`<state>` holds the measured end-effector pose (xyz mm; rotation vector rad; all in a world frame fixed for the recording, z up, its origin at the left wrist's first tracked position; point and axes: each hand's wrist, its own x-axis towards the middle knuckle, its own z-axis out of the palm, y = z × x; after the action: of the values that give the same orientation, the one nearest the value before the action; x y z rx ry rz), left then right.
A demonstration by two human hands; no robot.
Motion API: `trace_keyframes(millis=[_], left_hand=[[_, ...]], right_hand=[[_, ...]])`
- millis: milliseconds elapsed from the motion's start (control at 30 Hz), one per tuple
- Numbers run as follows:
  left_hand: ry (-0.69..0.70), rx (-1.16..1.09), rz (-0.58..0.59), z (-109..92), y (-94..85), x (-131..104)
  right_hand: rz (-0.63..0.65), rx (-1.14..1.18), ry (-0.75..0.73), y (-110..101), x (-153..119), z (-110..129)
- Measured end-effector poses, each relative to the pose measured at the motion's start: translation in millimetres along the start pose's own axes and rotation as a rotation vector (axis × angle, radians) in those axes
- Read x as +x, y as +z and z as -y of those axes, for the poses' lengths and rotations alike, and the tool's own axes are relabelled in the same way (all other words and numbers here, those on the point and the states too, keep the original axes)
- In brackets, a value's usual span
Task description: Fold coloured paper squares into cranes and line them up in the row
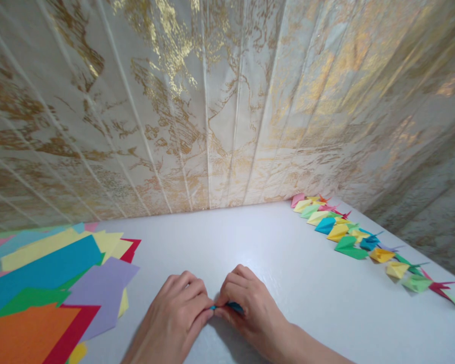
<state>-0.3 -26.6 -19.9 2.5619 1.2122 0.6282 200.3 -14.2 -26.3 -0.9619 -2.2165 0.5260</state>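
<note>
Just above the white table, a small piece of folded blue paper is pinched between my two hands near the front. My left hand is closed, its thumb and forefinger on a tiny blue tip. My right hand is closed around the rest, thumb below and fingers curled over it. The fingertips of both hands nearly meet. Most of the folded shape is hidden by the right fingers.
Loose coloured paper sheets overlap at left, including an orange sheet, a blue sheet and a purple sheet. Along the right edge stand rows of folded paper figures, such as a green one. A gold-patterned curtain hangs behind the table.
</note>
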Motion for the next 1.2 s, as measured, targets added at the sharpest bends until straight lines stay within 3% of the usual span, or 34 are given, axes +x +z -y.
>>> trace_keyframes(millis=[333, 400, 500, 533, 667, 733, 833, 1067, 1200], left_hand=[[-0.137, -0.086, 0.004, 5, -17.9, 9], [-0.217, -0.143, -0.012, 8, -20.2, 11], [-0.341, -0.307, -0.065, 13, -20.0, 13], [-0.374, -0.380, -0.077, 14, -18.8, 14], [-0.468, -0.624, -0.091, 7, -9.4, 16], [-0.497, -0.683, -0.097, 1, -4.3, 15], [-0.488, -0.704, -0.083, -5, 1.3, 14], [-0.462, -0.644, -0.108, -2, 5.3, 12], [-0.471, -0.687, -0.053, -5, 0.4, 12]], right_hand=[[-0.041, 0.201, 0.155, -37, 14, -19], [-0.126, 0.277, 0.213, -48, 16, -28], [-0.401, 0.341, 0.396, -58, 19, -39], [-0.388, 0.379, 0.420, -56, 19, -39], [-0.007, 0.785, 0.500, -24, 20, -20], [-0.002, 0.931, 0.546, -5, 20, -8], [-0.074, 0.964, 0.606, 6, 19, 1], [-0.108, 0.952, 0.638, -2, 18, -1], [-0.094, 0.997, 0.640, -1, 18, -3]])
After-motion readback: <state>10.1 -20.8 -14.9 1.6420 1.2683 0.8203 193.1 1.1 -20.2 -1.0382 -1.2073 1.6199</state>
